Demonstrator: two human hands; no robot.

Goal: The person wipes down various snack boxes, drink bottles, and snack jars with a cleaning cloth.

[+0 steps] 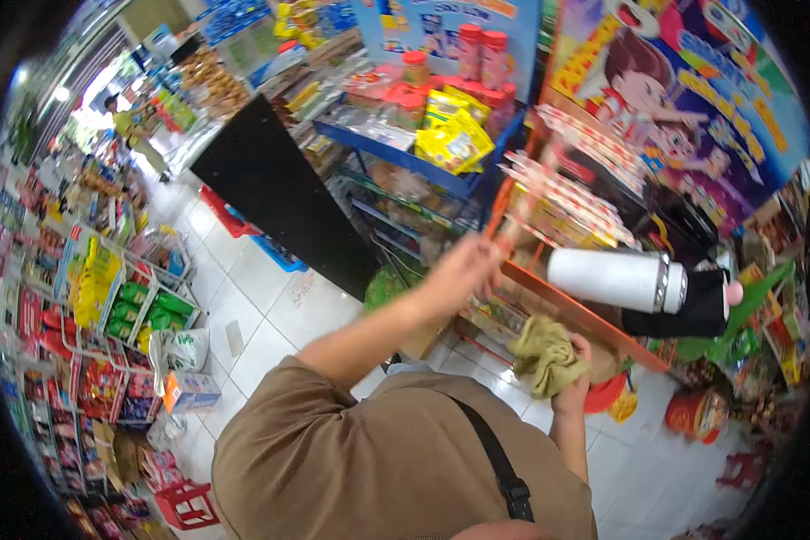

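Observation:
My left hand (468,273) is raised in front of the orange rack (574,310), its fingers closed and blurred by motion. From its fingertips rises a thin, blurred red-and-white strip (520,211), which looks like the slim patterned packs (589,211) on the rack. A crumpled olive-green cloth (547,357) is bunched in my right hand (574,373), below the rack's front edge. On the rack to the right lies a white bottle (607,279) with a metal band, on its side over something black (693,315).
A blue display tray (405,155) holds yellow packets (454,135) and red-topped jars. A black panel (283,184) leans at left. Shelves of snacks (90,283) line the far left. A red stool (187,506) stands low left; a person (135,130) is in the background.

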